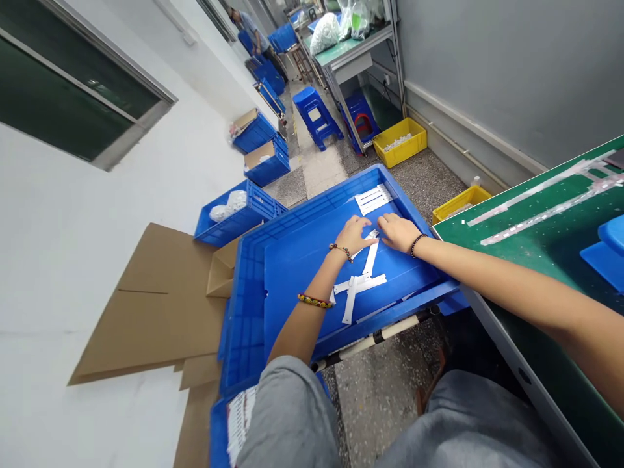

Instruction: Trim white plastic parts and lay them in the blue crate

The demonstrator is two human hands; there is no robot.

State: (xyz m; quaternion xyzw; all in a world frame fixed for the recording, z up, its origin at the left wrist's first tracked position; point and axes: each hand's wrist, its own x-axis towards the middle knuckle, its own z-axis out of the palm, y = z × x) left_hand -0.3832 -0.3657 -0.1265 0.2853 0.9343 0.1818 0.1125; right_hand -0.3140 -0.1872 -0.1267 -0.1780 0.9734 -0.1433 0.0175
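Note:
My left hand is in the blue crate, its thumb and fingers curved apart around the end of some white strips. Facing it from the right, my right hand has its fingers bent down at the same strips; what its fingertips hold, if anything, is too small to tell. More white strips lie crossed and loose nearer to me. Beyond my hands, a row of white strips lies side by side at the crate's far end.
A green table stands at the right, with a blue stool on it. Cardboard and blue bins line the left wall. Yellow bins, a blue stool and a person are farther off.

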